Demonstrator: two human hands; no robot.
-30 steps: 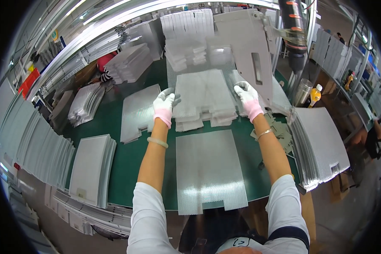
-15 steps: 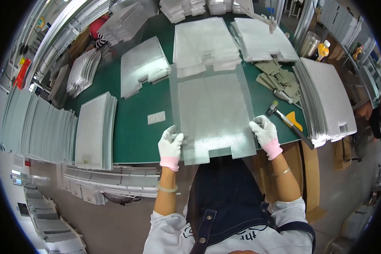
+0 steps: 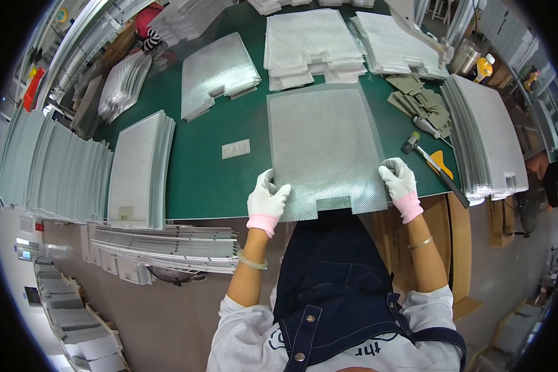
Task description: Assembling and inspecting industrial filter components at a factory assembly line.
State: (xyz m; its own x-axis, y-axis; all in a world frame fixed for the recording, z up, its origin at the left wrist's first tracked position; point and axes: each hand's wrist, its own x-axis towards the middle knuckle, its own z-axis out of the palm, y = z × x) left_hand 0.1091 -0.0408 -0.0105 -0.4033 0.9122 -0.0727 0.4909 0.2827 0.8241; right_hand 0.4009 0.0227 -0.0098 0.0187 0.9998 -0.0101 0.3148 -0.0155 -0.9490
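Mesh sheet [image 3: 323,149]: silvery perforated metal, rectangular, small notch at the near edge; lies flat on the green surface [image 3: 217,180], near edge overhanging it. One sheet in hand. One hammer [image 3: 429,166] right of it. Both hands gloved white with pink cuffs. Left hand [image 3: 266,199] grips the near left corner; right hand [image 3: 400,183] grips the near right edge. Forearms extended forward.
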